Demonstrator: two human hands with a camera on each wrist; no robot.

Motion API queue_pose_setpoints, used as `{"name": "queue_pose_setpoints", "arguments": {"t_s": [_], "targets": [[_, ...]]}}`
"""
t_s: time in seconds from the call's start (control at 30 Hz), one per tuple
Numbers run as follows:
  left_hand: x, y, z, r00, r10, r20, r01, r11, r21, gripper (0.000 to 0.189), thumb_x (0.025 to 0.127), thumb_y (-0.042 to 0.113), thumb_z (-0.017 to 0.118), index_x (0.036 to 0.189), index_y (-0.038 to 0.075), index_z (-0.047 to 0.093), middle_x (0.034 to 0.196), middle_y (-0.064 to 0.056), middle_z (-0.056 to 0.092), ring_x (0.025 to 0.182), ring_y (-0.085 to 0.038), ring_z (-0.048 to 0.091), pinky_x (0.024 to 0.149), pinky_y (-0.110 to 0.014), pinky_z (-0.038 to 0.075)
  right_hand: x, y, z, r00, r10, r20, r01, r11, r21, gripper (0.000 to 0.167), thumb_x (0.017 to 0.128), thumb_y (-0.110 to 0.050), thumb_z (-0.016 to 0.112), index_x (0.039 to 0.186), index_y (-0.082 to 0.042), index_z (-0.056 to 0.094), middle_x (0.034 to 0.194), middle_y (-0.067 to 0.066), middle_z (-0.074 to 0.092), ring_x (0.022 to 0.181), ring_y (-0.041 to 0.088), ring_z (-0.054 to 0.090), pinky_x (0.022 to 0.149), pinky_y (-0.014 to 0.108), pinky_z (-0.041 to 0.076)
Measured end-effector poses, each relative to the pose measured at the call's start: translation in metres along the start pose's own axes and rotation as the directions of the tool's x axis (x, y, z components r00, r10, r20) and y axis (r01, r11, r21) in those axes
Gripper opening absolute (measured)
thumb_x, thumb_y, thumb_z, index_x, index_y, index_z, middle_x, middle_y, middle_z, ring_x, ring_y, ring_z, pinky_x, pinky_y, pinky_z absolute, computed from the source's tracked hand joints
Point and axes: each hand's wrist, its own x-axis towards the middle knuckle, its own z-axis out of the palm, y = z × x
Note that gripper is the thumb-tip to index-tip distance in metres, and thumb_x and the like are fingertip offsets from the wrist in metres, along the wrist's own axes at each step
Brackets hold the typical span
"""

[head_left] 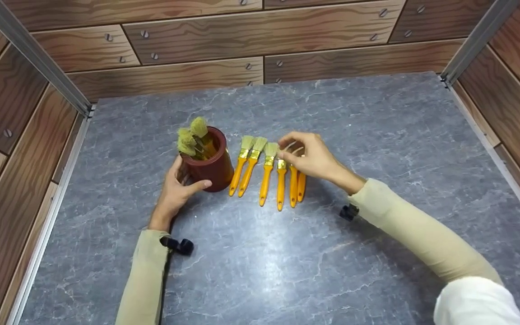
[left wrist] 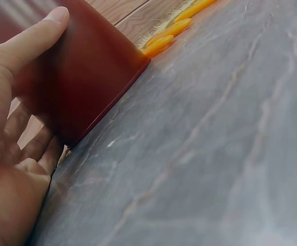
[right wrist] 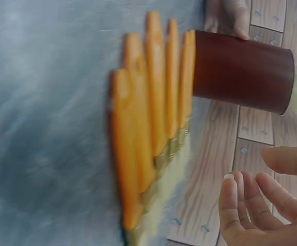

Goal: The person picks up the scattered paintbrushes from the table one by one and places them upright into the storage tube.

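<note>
My left hand (head_left: 173, 194) grips a dark reddish-brown cylindrical cup (head_left: 211, 175), its thumb across the near side and its fingers round the far left side. Paintbrushes (head_left: 199, 128) stand bristles up in the cup, leaning to the left. Just right of it, several flat paintbrushes (head_left: 265, 180) with orange handles and pale bristles lie in a row, handles towards me. Over the right end of that row is my right hand (head_left: 312, 155), partly hiding the brushes there. In the right wrist view its bent fingers (right wrist: 251, 200) and thumb are apart, with nothing between them.
A grey marbled tabletop (head_left: 260, 253) lies under everything. Wood-patterned panels (head_left: 260, 40) wall it in at the back and both sides, with metal posts (head_left: 472, 43) at the rear corners. Small black devices (head_left: 178, 246) sit at both wrists.
</note>
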Motion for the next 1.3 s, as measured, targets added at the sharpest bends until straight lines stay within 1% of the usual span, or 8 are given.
{"name": "queue_pose_setpoints", "arguments": {"t_s": [0.2,0.43,0.53,0.83,1.0,1.13,1.2,1.3], "targets": [[-0.001,0.000,0.001,1.000,-0.002,-0.015,0.002,1.000,-0.005,0.101,0.085,-0.003,0.088,0.167,0.024,0.037,0.161,-0.005,0.053,0.149,-0.024,0.050,0.121,-0.033,0.046,-0.009,0.018,-0.002,1.000,0.009,-0.006,-0.009,0.999,-0.036,0.025,0.096,-0.002,0.076,0.119,0.008,0.073,0.113,0.022,0.076,0.099,0.035,0.075,0.089,0.048,0.065],[-0.003,0.001,0.001,0.999,-0.016,-0.028,0.016,1.000,0.002,0.098,0.085,-0.002,0.088,0.166,0.023,0.039,0.159,-0.002,0.055,0.149,-0.022,0.051,0.123,-0.035,0.044,-0.018,0.038,-0.004,0.998,0.057,-0.007,-0.058,0.993,-0.105,0.017,0.091,-0.003,0.082,0.104,0.005,0.075,0.096,0.018,0.077,0.084,0.028,0.073,0.074,0.026,0.061],[-0.003,0.000,0.001,0.999,-0.013,-0.031,0.013,1.000,0.000,0.098,0.085,-0.004,0.088,0.166,0.023,0.039,0.159,-0.003,0.055,0.149,-0.022,0.051,0.123,-0.034,0.044,-0.022,0.043,-0.006,0.996,0.094,-0.004,-0.094,0.987,-0.127,0.018,0.089,-0.004,0.084,0.102,0.004,0.075,0.093,0.016,0.076,0.080,0.025,0.071,0.070,0.021,0.058],[-0.002,0.000,0.001,1.000,-0.007,-0.011,0.007,1.000,0.004,0.102,0.086,-0.003,0.088,0.168,0.025,0.035,0.163,-0.005,0.051,0.151,-0.023,0.049,0.123,-0.032,0.044,-0.031,0.055,-0.007,0.976,0.216,-0.008,-0.215,0.964,-0.158,0.026,0.084,-0.012,0.092,0.095,0.000,0.072,0.090,0.012,0.075,0.075,0.018,0.067,0.066,0.021,0.057],[-0.002,0.000,0.002,1.000,-0.012,-0.006,0.012,1.000,0.005,0.103,0.086,-0.001,0.088,0.169,0.026,0.033,0.164,-0.004,0.050,0.151,-0.023,0.048,0.123,-0.032,0.043,-0.034,0.057,-0.009,0.968,0.245,-0.044,-0.249,0.954,-0.167,0.030,0.081,-0.019,0.096,0.092,-0.001,0.075,0.086,0.011,0.076,0.071,0.014,0.066,0.060,0.021,0.056],[-0.001,0.000,0.002,1.000,-0.013,-0.012,0.013,1.000,-0.001,0.102,0.085,-0.001,0.089,0.168,0.026,0.035,0.162,-0.005,0.052,0.150,-0.023,0.049,0.123,-0.032,0.044,-0.036,0.057,-0.011,0.948,0.312,-0.062,-0.317,0.944,-0.093,0.033,0.079,-0.019,0.098,0.095,-0.001,0.075,0.087,0.011,0.076,0.064,0.013,0.068,0.055,0.028,0.062],[-0.001,0.000,0.001,1.000,-0.011,-0.011,0.011,1.000,-0.003,0.102,0.085,-0.002,0.089,0.168,0.025,0.036,0.162,-0.005,0.052,0.150,-0.024,0.049,0.123,-0.033,0.044,-0.038,0.057,-0.012,0.928,0.368,-0.054,-0.369,0.929,-0.017,0.034,0.080,-0.015,0.097,0.099,0.001,0.074,0.090,0.013,0.076,0.063,0.014,0.071,0.057,0.032,0.065],[-0.001,-0.001,0.001,1.000,-0.008,-0.007,0.008,1.000,-0.008,0.103,0.085,-0.003,0.088,0.168,0.025,0.034,0.163,-0.006,0.051,0.151,-0.024,0.048,0.123,-0.032,0.043,-0.039,0.058,-0.013,0.892,0.451,-0.033,-0.446,0.889,0.104,0.037,0.080,-0.010,0.096,0.105,0.004,0.072,0.093,0.013,0.075,0.065,0.015,0.074,0.063,0.034,0.067]]}}
